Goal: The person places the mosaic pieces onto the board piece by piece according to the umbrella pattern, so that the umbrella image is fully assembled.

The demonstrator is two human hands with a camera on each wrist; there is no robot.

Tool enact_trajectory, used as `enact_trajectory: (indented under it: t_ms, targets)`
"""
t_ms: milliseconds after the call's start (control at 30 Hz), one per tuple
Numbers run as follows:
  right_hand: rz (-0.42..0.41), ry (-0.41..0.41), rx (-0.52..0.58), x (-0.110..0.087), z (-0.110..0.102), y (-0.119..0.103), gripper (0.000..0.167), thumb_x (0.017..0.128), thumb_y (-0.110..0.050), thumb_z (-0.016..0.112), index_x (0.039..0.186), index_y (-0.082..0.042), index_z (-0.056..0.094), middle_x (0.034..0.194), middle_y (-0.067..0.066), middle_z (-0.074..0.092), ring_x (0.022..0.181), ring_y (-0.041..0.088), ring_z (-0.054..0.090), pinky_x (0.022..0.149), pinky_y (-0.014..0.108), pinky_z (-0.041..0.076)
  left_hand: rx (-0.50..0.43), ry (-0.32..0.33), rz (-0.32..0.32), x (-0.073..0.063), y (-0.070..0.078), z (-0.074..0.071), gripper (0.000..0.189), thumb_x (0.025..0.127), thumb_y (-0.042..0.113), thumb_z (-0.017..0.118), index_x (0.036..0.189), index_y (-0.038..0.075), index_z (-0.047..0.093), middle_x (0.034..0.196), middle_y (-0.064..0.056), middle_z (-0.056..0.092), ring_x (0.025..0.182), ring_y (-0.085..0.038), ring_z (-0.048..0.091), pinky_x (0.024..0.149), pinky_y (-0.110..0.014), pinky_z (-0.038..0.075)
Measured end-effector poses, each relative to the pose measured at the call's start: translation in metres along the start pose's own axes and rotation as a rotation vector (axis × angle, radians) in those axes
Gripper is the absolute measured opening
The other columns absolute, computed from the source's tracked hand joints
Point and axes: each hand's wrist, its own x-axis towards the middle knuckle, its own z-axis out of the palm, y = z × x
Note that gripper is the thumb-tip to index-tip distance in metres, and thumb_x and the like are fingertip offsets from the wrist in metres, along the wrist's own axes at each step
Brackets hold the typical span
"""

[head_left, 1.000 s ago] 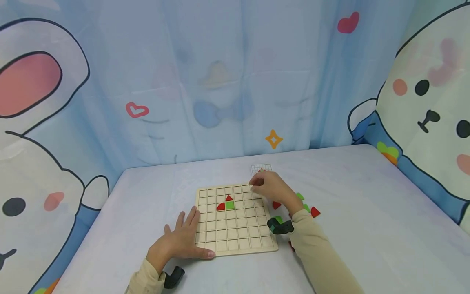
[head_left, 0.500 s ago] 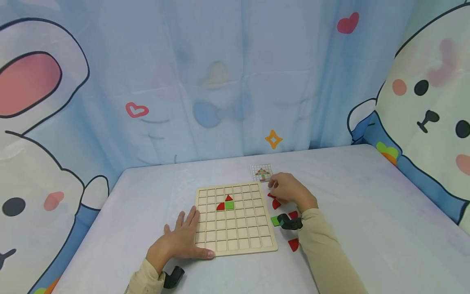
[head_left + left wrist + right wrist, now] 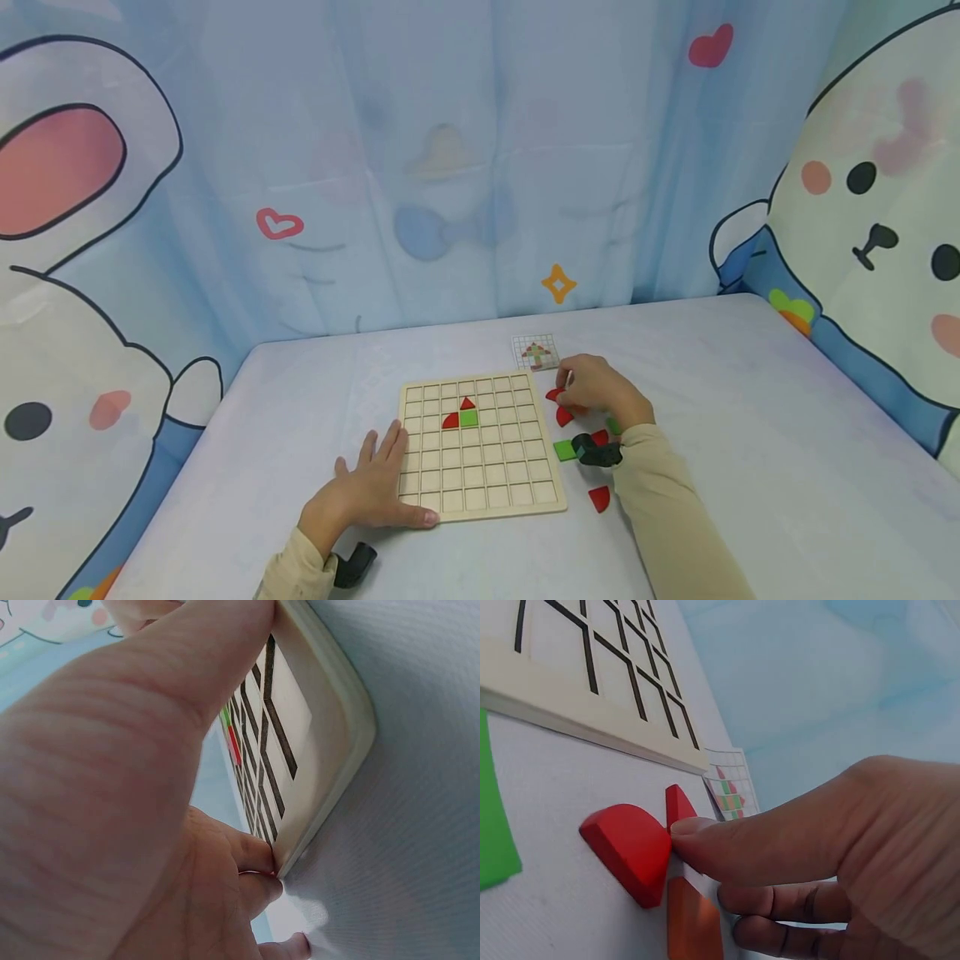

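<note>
My left hand lies with fingers spread against the left edge of a wooden grid board, thumb along its front corner. On the board sit a red triangle, a green square and a red quarter-round. Off the board's right side, my right hand pinches a small red triangular piece low over the table; the thumb covers part of it and the index fingertip is hidden in the right wrist view. Close beside the thumb lies another red quarter-round piece.
A pattern card lies behind the board. Right of the board are a green square, a red quarter-round and several pieces partly under the right wrist. An orange-looking piece lies under the right hand. A printed curtain hangs behind the table.
My right hand has moved from over the board's far right corner to the loose pieces on its right, uncovering the pattern card. The left hand has stayed in place.
</note>
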Motion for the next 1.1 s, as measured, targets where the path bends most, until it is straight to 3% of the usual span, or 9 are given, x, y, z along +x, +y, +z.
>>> enact_trajectory:
  t_ms: [333, 467, 600, 900, 1100]
  targets:
    - [-0.094, 0.07, 0.103, 0.005, 0.005, -0.003, 0.015, 0.093, -0.001, 0.072, 0.087, -0.005, 0.059, 0.068, 0.004, 0.056, 0.057, 0.017, 0.051, 0.06, 0.034, 0.044, 0.002, 0.007, 0.002, 0.0, 0.0, 0.0, 0.133, 0.079, 0.065, 0.089, 0.17, 0.001, 0.017, 0.179, -0.017, 0.008, 0.161, -0.049, 0.007, 0.113, -0.085, 0.014]
    - [-0.112, 0.14, 0.152, 0.007, 0.007, -0.004, 0.004, 0.095, 0.001, 0.069, 0.096, -0.001, 0.066, 0.08, 0.007, 0.061, 0.066, 0.018, 0.054, 0.064, 0.033, 0.046, -0.003, 0.005, 0.003, 0.0, 0.0, 0.0, 0.133, 0.079, 0.065, 0.089, 0.17, 0.001, 0.017, 0.179, -0.017, 0.008, 0.161, -0.049, 0.007, 0.113, -0.085, 0.014]
    - [-0.14, 0.18, 0.226, 0.008, 0.009, -0.005, 0.021, 0.096, 0.003, 0.065, 0.114, 0.002, 0.075, 0.094, 0.01, 0.067, 0.077, 0.021, 0.061, 0.068, 0.035, 0.05, -0.003, 0.003, 0.001, -0.001, 0.001, -0.001, 0.133, 0.079, 0.065, 0.089, 0.17, 0.0, 0.016, 0.179, -0.017, 0.008, 0.161, -0.049, 0.007, 0.113, -0.084, 0.013]
    - [-0.173, 0.068, 0.544, 0.01, 0.02, -0.022, 0.003, 0.098, 0.007, 0.069, 0.1, 0.008, 0.071, 0.097, 0.018, 0.068, 0.077, 0.025, 0.076, 0.075, 0.037, 0.063, -0.004, 0.006, 0.0, 0.0, 0.0, -0.001, 0.134, 0.078, 0.065, 0.089, 0.17, 0.0, 0.017, 0.178, -0.017, 0.009, 0.16, -0.05, 0.008, 0.113, -0.084, 0.014]
    - [-0.232, 0.031, 0.543, 0.013, 0.03, -0.035, 0.003, 0.097, 0.007, 0.069, 0.096, 0.007, 0.066, 0.09, 0.016, 0.068, 0.075, 0.027, 0.076, 0.072, 0.038, 0.063, -0.004, 0.007, 0.002, 0.0, -0.001, -0.001, 0.134, 0.078, 0.066, 0.089, 0.17, 0.0, 0.017, 0.179, -0.017, 0.008, 0.161, -0.05, 0.007, 0.113, -0.084, 0.014]
